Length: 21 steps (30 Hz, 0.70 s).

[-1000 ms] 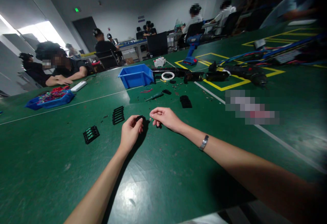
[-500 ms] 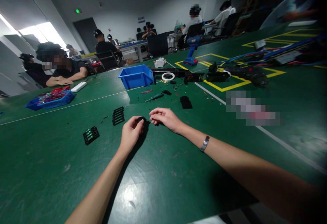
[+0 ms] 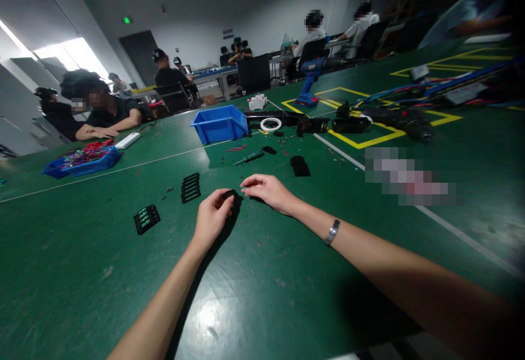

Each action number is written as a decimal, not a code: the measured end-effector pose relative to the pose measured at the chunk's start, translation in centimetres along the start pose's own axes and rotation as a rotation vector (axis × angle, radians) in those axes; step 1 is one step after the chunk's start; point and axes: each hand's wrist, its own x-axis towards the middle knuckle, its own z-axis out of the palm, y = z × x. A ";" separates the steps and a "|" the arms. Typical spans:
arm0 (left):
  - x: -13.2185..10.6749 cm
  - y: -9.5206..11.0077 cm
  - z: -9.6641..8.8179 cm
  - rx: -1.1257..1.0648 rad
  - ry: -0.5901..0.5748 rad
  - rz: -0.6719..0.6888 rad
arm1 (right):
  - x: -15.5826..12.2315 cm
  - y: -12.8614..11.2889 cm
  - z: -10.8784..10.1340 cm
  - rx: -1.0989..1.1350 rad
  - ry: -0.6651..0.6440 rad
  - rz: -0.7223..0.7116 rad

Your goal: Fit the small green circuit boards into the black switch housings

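My left hand (image 3: 211,218) is closed, its thumb and fingers pinching a small black plastic part (image 3: 232,193) just above the green table. Close to its right side, my right hand (image 3: 268,192) has thumb and fingertips drawn together; whatever lies between them is too small to make out. A gap separates the two hands. Left of them lie a black slotted frame (image 3: 191,187) and a black holder (image 3: 146,219) with green pieces in it. Beyond my right hand is another flat black part (image 3: 300,166). A green-handled screwdriver (image 3: 251,157) rests farther out.
A blue bin (image 3: 219,126) stands ahead, near a white ring (image 3: 270,130) and scattered small parts. Farther right are a blue cordless drill (image 3: 310,78), a black power tool (image 3: 406,122) and cable bundles. A blue tray (image 3: 98,164) of coloured wires sits left, before a seated person (image 3: 112,111).
My left hand and the black part have turned slightly and shifted a little right. My right hand stays almost in place. The whole view has moved slightly.
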 end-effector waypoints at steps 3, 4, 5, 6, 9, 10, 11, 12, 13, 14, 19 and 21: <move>0.0 0.1 0.0 -0.005 0.002 -0.001 | -0.1 0.0 -0.1 -0.031 -0.010 0.015; 0.0 0.1 0.0 -0.006 0.003 -0.001 | -0.1 0.0 -0.1 -0.040 -0.013 0.020; 0.0 0.1 0.0 -0.006 0.002 -0.001 | -0.1 -0.1 -0.1 -0.047 -0.015 0.025; 0.0 0.2 0.0 -0.007 0.001 -0.001 | -0.1 -0.1 -0.1 -0.054 -0.017 0.027; -0.1 0.2 0.0 -0.008 -0.001 0.000 | -0.2 -0.3 -0.2 -0.064 -0.016 0.029; -0.1 0.2 0.0 -0.008 -0.001 0.000 | -0.2 -0.3 -0.2 -0.064 -0.015 0.029; -0.1 0.2 0.0 -0.008 -0.001 0.001 | -0.3 -0.3 -0.2 -0.062 -0.015 0.030; -0.1 0.2 0.0 -0.007 0.000 0.001 | -0.3 -0.3 -0.2 -0.059 -0.017 0.031; -0.1 0.2 0.0 -0.006 0.000 0.001 | -0.3 -0.3 -0.2 -0.055 -0.018 0.033; -0.1 0.2 0.0 -0.004 0.001 0.001 | -0.2 -0.3 -0.2 -0.050 -0.020 0.034; 0.0 0.2 0.1 0.011 0.005 -0.002 | -0.1 0.1 -0.2 -0.038 -0.027 0.035; 0.0 0.3 0.1 0.013 0.007 -0.006 | 0.0 0.2 -0.2 -0.035 -0.031 0.035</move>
